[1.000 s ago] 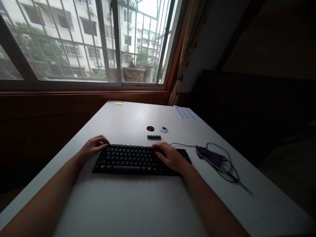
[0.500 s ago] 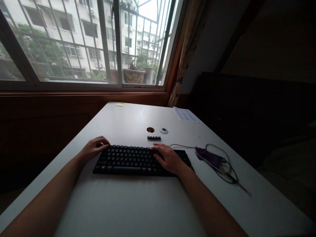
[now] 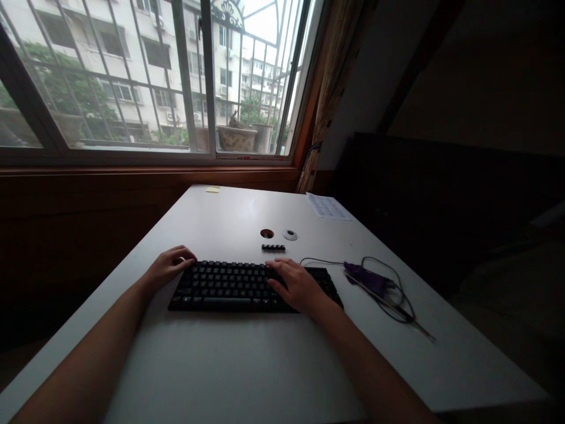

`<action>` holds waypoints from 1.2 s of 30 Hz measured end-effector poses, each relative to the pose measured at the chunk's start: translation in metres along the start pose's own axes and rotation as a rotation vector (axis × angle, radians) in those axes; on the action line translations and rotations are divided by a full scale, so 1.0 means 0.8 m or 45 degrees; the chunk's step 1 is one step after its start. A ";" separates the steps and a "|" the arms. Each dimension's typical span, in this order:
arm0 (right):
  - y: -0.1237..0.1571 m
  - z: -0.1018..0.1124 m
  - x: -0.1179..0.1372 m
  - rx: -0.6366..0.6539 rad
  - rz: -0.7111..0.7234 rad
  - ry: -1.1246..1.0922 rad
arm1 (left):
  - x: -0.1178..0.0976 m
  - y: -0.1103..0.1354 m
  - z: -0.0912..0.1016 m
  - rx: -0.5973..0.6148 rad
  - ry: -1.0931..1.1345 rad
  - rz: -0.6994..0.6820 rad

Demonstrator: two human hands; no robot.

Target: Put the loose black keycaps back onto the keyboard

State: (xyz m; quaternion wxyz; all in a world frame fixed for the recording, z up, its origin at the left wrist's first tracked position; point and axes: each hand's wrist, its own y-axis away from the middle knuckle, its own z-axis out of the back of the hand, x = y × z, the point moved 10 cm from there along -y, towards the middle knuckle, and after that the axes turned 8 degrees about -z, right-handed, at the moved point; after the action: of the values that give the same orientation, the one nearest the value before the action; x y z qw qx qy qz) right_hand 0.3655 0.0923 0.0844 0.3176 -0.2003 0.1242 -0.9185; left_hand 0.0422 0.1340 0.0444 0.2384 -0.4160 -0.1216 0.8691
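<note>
A black keyboard [image 3: 220,287] lies flat on the white desk [image 3: 198,365]. My left hand [image 3: 166,270] is at its far left corner, with thumb and fingertips brought together on the edge there. Over the right part of the keys rests my right hand [image 3: 298,285]. Its fingers reach to the keyboard's far edge and the thumb is held apart over the keys. The right hand hides several keys beneath it. Just beyond the keyboard sits a short row of small black keycaps [image 3: 273,248].
Behind the keycaps are a round cable hole [image 3: 267,234] and its white ring cover [image 3: 290,235]. To the right lie a purple pouch [image 3: 368,280], a looped black cable [image 3: 404,300] and a thin stick [image 3: 419,328]. Printed paper [image 3: 329,207] and yellow sticky notes [image 3: 212,189] lie farther back.
The view has shifted slightly. My right hand has moved a little to the left over the keys; my left hand stays at the keyboard's corner.
</note>
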 end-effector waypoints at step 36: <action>0.024 -0.027 0.030 -0.179 -0.241 0.131 | 0.041 0.024 0.056 -0.459 -0.461 0.329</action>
State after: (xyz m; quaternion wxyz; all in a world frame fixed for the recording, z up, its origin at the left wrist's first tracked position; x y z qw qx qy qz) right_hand 0.3491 0.0643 0.0656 0.2080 -0.1854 0.1849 -0.9424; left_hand -0.0167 0.1337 0.0429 0.0223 -0.3017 -0.2607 0.9168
